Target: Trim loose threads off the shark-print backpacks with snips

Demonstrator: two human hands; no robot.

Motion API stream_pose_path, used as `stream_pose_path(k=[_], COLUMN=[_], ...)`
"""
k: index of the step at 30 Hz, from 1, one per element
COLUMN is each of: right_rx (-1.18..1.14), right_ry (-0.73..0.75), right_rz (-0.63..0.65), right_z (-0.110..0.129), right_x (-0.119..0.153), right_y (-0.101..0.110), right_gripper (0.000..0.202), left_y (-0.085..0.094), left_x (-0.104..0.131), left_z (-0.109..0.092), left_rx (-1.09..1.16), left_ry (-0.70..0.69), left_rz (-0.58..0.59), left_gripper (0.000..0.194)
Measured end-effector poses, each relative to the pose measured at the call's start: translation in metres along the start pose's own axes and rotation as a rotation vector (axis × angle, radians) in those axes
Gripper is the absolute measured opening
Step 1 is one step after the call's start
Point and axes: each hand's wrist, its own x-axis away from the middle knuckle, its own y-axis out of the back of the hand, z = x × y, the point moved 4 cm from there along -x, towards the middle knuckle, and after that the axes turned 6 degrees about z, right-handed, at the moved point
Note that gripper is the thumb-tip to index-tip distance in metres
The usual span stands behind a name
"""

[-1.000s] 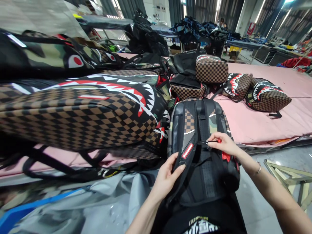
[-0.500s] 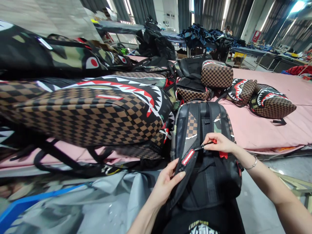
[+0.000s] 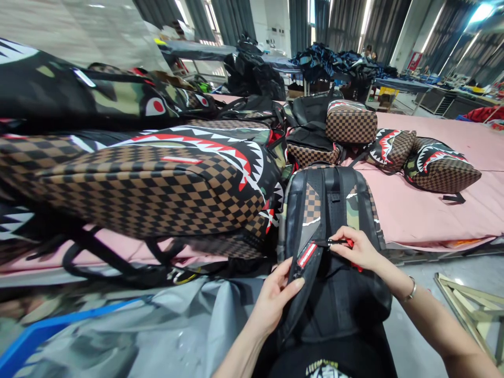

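Far left, low: blue bin (image 3: pixel 21 344) with a grey sheet (image 3: pixel 181 320). Above it a big checkered bag (image 3: pixel 157 197) runs nearly up to the backpack, so not much swing room that side. Left hand (image 3: pixel 275 296): thumb and fingers pinched closed on the shoulder strap (image 3: pixel 305 294), just below its red label (image 3: pixel 307 255). Backpack (image 3: pixel 336 283) is centre, straps up, low end by the person's black shirt (image 3: pixel 291 365). Right hand (image 3: pixel 356 249): fingertips closed on a slim dark tool (image 3: pixel 337 242), maybe snips, pointing toward the label. I'd hold the strap flat and taut, work shallow, point clear of the left thumb. Roomier right: pink table (image 3: pixel 433 223) edge, then floor (image 3: pixel 417 268); mind the pale frame (image 3: pixel 468 302) past the forearm.
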Motion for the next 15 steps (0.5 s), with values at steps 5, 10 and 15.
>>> stream_pose_path(k=[5,10,15], right_rx=[-0.068,-0.158,-0.121], right_ry=[0.015,-0.075,-0.054], right_rz=[-0.07,0.073,0.324], right_z=[-0.003,-0.005,0.009], right_x=[0.0,-0.005,-0.026], right_y=[0.001,0.013,0.03], right_gripper=[0.016,0.021,0.023], left_y=[0.0,0.001,-0.001], left_x=[0.001,0.002,0.004], left_z=[-0.003,-0.004,-0.002], left_rx=[-0.024,-0.063,-0.067], left_ry=[-0.004,-0.02,-0.008], left_rz=[-0.025,-0.024,0.0], left_gripper=[0.05,0.051,0.052])
